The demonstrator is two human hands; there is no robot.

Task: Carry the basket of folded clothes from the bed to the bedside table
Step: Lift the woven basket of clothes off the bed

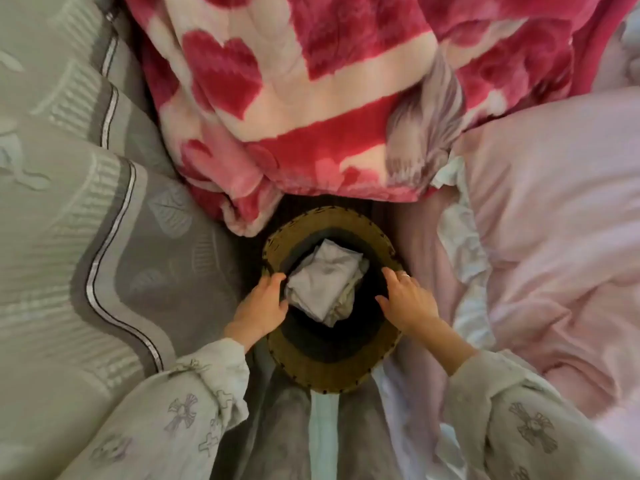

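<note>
A round woven basket (322, 223) with a brown rim and dark lining stands on the bed in the middle of the head view. Folded pale clothes (320, 282) lie inside it. My left hand (261, 310) rests on the basket's left rim with the fingers curled over the edge. My right hand (407, 301), with a ring on one finger, lies on the right rim, fingers bent over it. Both arms are in pale patterned sleeves. No bedside table is in view.
A thick red and cream heart-patterned blanket (311, 98) is heaped just behind the basket. A grey and green quilt (86, 202) fills the left side. A rumpled pink cover (547, 237) with a white frill lies on the right.
</note>
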